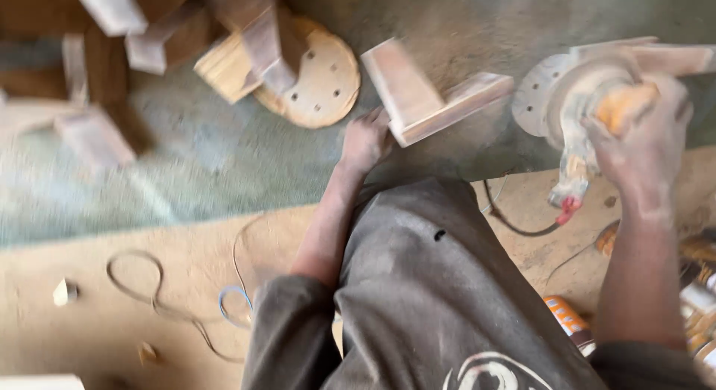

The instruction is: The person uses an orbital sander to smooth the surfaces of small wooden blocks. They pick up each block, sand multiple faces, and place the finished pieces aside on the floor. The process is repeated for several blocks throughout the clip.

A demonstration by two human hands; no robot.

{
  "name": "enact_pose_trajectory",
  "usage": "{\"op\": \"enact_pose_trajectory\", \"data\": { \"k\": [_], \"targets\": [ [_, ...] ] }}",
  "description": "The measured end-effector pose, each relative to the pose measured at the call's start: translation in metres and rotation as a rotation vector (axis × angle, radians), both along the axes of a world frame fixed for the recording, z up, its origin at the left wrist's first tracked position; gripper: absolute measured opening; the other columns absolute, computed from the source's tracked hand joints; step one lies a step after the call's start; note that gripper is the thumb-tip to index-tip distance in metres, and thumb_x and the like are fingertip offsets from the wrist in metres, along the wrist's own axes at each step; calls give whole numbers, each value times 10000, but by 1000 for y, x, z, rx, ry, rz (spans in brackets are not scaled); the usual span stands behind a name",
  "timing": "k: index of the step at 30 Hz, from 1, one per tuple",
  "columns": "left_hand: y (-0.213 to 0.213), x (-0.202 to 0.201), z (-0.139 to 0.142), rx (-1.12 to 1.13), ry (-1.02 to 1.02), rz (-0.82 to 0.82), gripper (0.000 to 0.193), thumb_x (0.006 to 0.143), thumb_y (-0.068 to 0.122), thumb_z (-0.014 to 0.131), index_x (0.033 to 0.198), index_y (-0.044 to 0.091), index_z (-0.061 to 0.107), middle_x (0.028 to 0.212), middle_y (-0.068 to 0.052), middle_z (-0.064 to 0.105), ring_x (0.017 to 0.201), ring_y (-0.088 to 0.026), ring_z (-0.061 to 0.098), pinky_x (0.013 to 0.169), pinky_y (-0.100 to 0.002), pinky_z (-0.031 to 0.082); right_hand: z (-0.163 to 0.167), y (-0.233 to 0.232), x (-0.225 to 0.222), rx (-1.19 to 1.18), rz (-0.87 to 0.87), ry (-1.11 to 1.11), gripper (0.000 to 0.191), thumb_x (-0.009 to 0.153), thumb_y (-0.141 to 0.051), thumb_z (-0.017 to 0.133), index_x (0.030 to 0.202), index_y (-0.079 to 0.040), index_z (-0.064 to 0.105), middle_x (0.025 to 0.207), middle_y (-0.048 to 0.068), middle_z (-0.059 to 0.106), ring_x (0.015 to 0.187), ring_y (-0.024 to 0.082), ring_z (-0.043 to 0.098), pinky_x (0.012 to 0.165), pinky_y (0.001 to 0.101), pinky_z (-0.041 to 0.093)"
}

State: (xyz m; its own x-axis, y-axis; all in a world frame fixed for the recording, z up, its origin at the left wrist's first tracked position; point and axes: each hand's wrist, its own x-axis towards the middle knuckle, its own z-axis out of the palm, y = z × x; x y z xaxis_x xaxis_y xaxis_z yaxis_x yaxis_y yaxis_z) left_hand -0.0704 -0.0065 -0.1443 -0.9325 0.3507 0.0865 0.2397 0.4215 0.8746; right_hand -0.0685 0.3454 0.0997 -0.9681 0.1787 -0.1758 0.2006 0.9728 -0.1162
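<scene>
Left hand: the left hand point(365, 140) is closed on the lower end of a wooden piece point(429, 95), an L-shaped part of pale boards, held tilted above the floor.
Right hand: the right hand point(645, 133) is wrapped tight round the orange grip of a sander point(578, 99); its round perforated disc faces the wooden piece and lies just beside that piece's right end.
Sander cord: a dark cable point(518, 226) runs from the tool's tail down to the sawdust floor.
Floor, top: a round sanding disc point(321, 80), tan with small holes, lies under a heap of wooden offcuts point(246, 43); more pale blocks are blurred at left.
Floor, left: a thin wire loop point(156, 285) and a small wood chip point(65, 291) lie in the dust.
Packages: an orange-and-white can point(570, 319) lies by the right elbow; further containers at the right edge are too blurred to tell.
Clothing: grey dusty shorts point(432, 285) fill the lower middle.
</scene>
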Motion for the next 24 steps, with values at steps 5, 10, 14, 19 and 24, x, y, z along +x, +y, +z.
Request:
{"op": "enact_pose_trajectory", "data": {
  "k": [5, 10, 14, 19, 24],
  "targets": [
    [1, -3, -2, -77, 8, -16, 296, 796, 115, 762, 1044, 71, 608, 980, -155, 694, 874, -382, 698, 768, -483, 581, -40, 9, 52, -333, -173, 75, 804, 900, -213, 916, 1489, -50, 393, 1415, 240, 529, 1290, 373, 574, 1149, 473, 483],
    [-1, -11, 17, -121, -149, 37, 285, 851, 180, 750, 1081, 63, 629, 961, -163, 699, 853, -361, 713, 763, -468, 594, -60, -28, 93, -275, -258, 9, 907, 812, -295, 963, 1511, -67, 431, 1420, 271, 550, 1279, 433, 581, 1094, 524, 480],
    [-7, -12, 39, -36, -312, 77, 377, 909, 310, 751, 1164, 47, 661, 922, -188, 722, 824, -358, 721, 733, -455, 583, -58, -54, 114, -215, -288, 4, 963, 781, -279, 950, 1574, -83, 441, 1404, 288, 496, 1264, 471, 544, 1058, 543, 474],
    [-15, -3, 50, 148, -426, 105, 480, 926, 367, 696, 1238, 5, 648, 1017, -203, 763, 934, -271, 755, 846, -415, 598, -57, -64, 129, -195, -307, 46, 929, 790, -290, 945, 1538, -71, 439, 1419, 269, 488, 1294, 455, 528, 1095, 529, 467],
    [-8, 11, 53, 329, -627, 75, 586, 972, 388, 640, 1412, 17, 530, 1173, -204, 723, 1060, -275, 726, 938, -432, 606, -58, -63, 140, -228, -367, 48, 945, 789, -319, 959, 1530, -57, 436, 1414, 272, 476, 1289, 449, 528, 1092, 527, 458]
  ]
}}
